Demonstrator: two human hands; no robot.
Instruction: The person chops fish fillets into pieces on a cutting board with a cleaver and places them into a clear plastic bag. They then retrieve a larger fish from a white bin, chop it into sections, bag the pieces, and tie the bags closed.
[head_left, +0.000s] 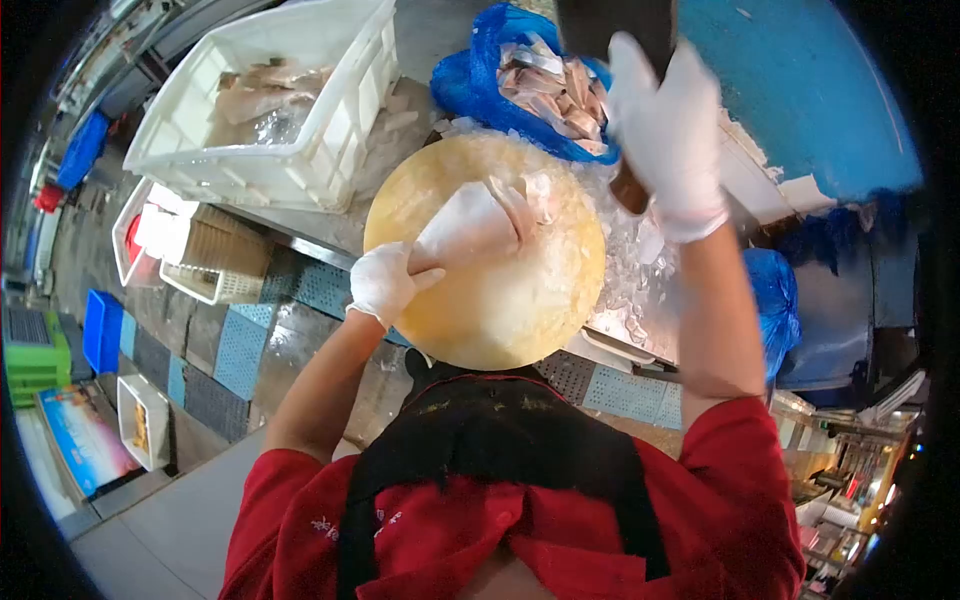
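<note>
On the round yellow chopping block (480, 325) lies a pale piece of fish (465, 230), with cut slices at its right end. My left hand (385, 284), in a white glove, is closed on the fish's left end. Raised at the right, my gloved right hand (680, 150) grips a cleaver (612, 25). Its dark blade shows at the top edge, and the brown handle end sticks out below the hand. Behind the block, a blue plastic bag (455, 80) holds several cut fish pieces (560, 90).
A white plastic crate (340, 130) with fish inside stands at the back left. Crushed ice (635, 275) lies right of the block. Another blue bag (770, 300) hangs at the far right. Stacked baskets (225, 250) stand lower left.
</note>
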